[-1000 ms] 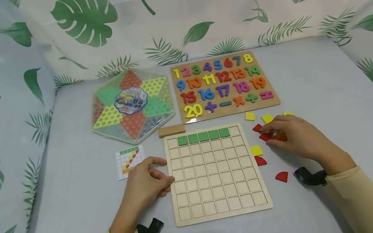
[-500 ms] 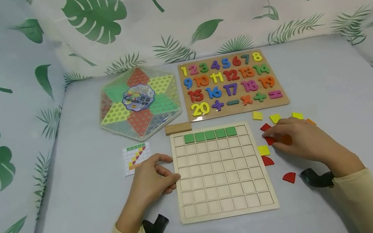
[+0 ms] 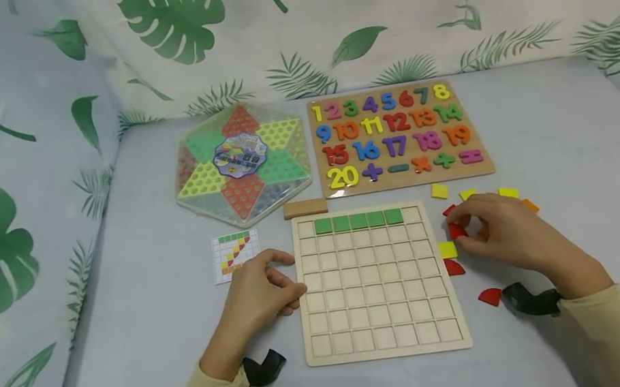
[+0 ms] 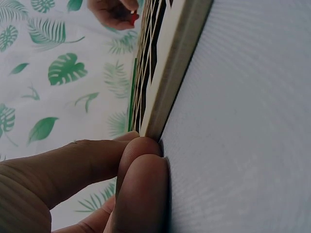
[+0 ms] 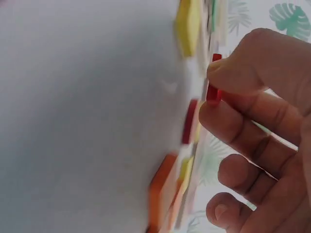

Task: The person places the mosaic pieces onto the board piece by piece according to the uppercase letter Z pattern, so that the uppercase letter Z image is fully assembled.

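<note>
A wooden grid board [image 3: 375, 286] lies in the middle, with several green squares [image 3: 358, 221] in its top row. My left hand [image 3: 255, 293] rests on the table at the board's left side, its fingertips touching the edge; in the left wrist view the fingers of this hand [image 4: 112, 179] meet the board's rim [image 4: 167, 73]. To the right of the board, my right hand [image 3: 510, 231] pinches a red piece [image 3: 457, 231] between thumb and fingers. The right wrist view shows that red piece [image 5: 216, 57] held on edge by the right hand [image 5: 262, 111], off the table.
Yellow squares [image 3: 439, 191], red quarter pieces [image 3: 490, 296] and orange pieces [image 3: 530, 205] lie right of the board. A pattern card [image 3: 228, 249] is at the left. Behind stand a wooden block [image 3: 305, 208], a hexagonal star-patterned game [image 3: 244, 194] and a number board [image 3: 407, 178].
The head view has shifted, so everything sits further right. My right hand has lifted a red piece from among the others, in a pinch. The left hand stays at the board's edge.
</note>
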Demonstrator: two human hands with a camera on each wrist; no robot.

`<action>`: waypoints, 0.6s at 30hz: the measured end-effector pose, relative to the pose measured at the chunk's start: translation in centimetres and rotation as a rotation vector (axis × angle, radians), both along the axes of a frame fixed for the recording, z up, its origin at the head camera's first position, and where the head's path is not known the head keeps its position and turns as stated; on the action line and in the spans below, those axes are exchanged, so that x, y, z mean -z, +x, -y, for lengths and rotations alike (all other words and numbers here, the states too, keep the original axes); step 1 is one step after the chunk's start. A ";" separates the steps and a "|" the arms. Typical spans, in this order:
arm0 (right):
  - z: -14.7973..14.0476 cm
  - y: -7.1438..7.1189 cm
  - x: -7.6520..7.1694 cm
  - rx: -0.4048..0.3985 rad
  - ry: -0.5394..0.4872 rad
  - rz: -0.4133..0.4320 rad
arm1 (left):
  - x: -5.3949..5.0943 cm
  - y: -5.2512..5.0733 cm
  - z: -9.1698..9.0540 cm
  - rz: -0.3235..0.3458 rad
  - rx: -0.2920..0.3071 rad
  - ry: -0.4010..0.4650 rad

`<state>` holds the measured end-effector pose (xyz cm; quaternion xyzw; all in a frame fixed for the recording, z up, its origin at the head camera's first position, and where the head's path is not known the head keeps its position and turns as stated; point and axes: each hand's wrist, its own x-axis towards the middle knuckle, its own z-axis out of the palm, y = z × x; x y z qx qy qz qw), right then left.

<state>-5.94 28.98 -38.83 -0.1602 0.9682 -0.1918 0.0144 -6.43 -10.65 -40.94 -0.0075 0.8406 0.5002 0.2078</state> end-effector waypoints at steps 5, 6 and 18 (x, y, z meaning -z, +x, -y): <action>2.6 -0.6 -1.1 0.025 -0.005 0.043 | -0.1 0.0 0.0 0.004 -0.004 -0.001; 3.2 -0.8 -1.3 0.032 -0.007 0.059 | -0.1 0.0 0.0 0.002 -0.004 0.000; 7.8 -2.2 -0.6 0.122 -0.023 0.110 | 0.1 0.0 0.1 -0.007 0.012 0.013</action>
